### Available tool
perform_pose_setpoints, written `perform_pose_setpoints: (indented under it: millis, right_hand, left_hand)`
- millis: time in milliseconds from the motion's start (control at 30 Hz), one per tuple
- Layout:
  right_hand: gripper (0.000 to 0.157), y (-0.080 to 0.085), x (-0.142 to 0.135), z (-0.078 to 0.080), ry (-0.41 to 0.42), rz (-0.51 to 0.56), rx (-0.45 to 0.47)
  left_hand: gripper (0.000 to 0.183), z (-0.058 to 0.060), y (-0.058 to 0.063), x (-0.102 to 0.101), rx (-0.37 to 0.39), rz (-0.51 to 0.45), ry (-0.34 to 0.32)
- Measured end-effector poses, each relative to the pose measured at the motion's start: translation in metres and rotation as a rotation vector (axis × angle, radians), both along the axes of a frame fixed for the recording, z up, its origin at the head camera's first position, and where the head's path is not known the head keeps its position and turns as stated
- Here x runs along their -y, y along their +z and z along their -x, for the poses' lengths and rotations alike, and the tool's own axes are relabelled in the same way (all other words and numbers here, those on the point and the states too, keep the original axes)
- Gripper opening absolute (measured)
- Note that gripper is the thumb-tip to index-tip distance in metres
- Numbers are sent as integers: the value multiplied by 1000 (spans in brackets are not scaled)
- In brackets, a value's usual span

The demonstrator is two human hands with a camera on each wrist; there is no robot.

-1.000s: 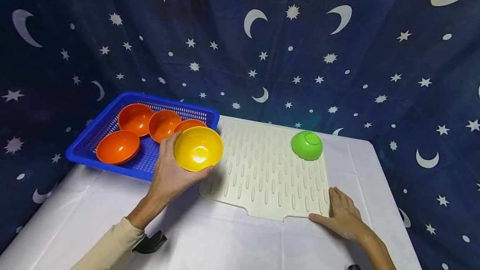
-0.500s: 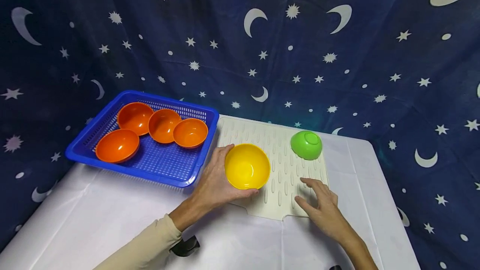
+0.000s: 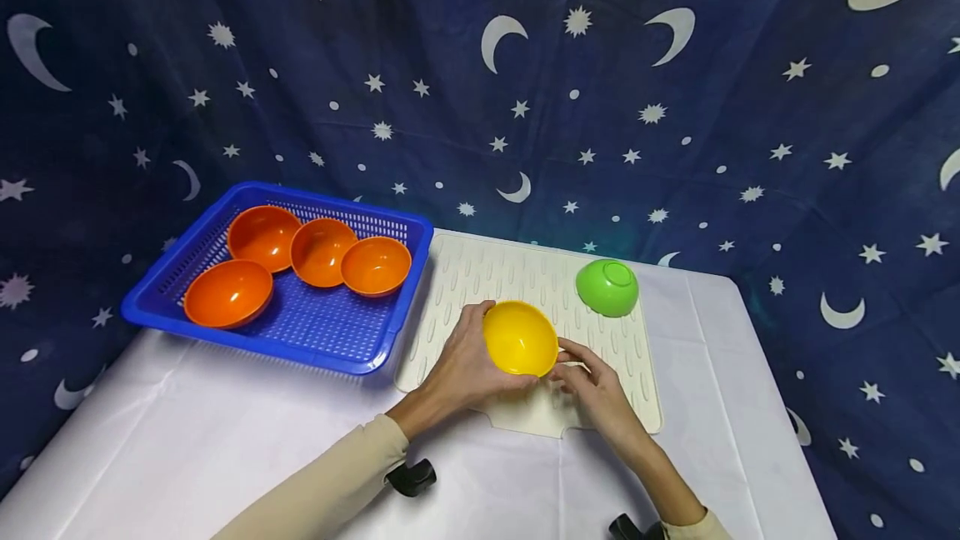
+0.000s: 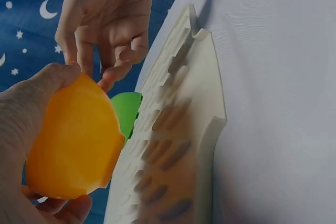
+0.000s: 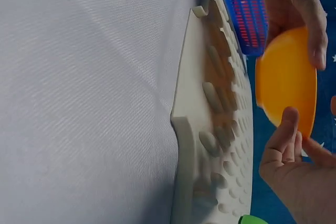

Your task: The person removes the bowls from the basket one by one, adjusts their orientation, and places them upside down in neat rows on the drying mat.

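Note:
Above the white ribbed mat [image 3: 480, 273], a yellow bowl [image 3: 521, 338] is held up with its hollow turned toward the head camera. My left hand [image 3: 468, 365] grips its left side, thumb along the near rim and fingers behind. At the opposite edge my right hand [image 3: 596, 390] pinches the rim, the thumb [image 5: 287, 121] lying against the outer wall in the right wrist view. A green bowl [image 3: 607, 287] rests upside down at the mat's far right; part of it also appears in the left wrist view.
On the left stands a blue perforated basket [image 3: 390, 340] holding several orange bowls [image 3: 228, 294], hollow side up. White cloth [image 3: 187, 432] covers the table, and a dark blue star-and-moon curtain [image 3: 450, 40] hangs behind it.
The left hand has carried the yellow bowl from beside the basket rightward over the mat. My right hand has left the mat's right edge and come to the bowl's rim.

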State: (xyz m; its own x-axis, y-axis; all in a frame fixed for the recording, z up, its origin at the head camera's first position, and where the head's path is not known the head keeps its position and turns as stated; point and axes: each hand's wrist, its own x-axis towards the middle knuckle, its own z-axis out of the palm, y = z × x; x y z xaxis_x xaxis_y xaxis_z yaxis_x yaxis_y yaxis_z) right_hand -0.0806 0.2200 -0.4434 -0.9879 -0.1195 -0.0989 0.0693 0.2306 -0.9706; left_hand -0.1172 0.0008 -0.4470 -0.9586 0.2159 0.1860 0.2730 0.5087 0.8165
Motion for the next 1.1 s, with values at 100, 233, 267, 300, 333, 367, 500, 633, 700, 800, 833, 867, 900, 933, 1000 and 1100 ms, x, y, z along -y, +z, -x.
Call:
perform_pose_setpoints:
  millis: [100,233,267,300,333,367,500,633,700,800,833,867,900,933,1000,1100]
  right_hand:
    - [44,0,2,7,-40,22,27]
    - [44,4,4,15,-84,38,50]
    - [44,5,4,17,-92,37,57]
    - [44,5,3,19,-96,39,63]
    - [45,5,3,20,-97,43,66]
    - [46,5,2,22,-100,46,70]
    - [48,6,0,31,-117,36,70]
    - [51,10,-3,43,-127,-3,62]
    - [51,14,-4,50,-123,-17,55]
    - [54,20,-6,61,-120,-39,49]
    - [55,21,-7,65,-118,-47,47]
    - [55,22,-7,68,-118,-57,45]
    - [56,23,-8,72,-117,-64,43]
    - [57,24,-8,75,-114,-68,39]
    - [57,24,-10,81,-105,-77,29]
    - [56,23,-11,89,-97,-98,13]
  left_hand:
    - [111,7,-3,-6,19,-38,-6]
    - [111,13,-3,-11,41,-55,1]
    - [111,14,-3,-11,55,-59,6]
    - [110,15,-2,-12,69,-72,10]
    - [108,16,-2,-12,83,-80,17]
    - [104,17,-2,-13,95,-90,23]
    - [84,24,1,-12,115,-124,20]
    - [69,33,5,-11,113,-151,-6]
    - [65,38,8,-12,116,-172,-4]
    - [64,46,14,-17,132,-200,7]
    - [64,48,16,-18,138,-206,11]
    - [65,50,17,-20,146,-210,14]
    - [66,53,18,-22,155,-212,17]
    - [67,55,18,-23,164,-216,18]
    - [68,59,18,-26,173,-216,21]
    - [69,64,17,-29,174,-210,28]
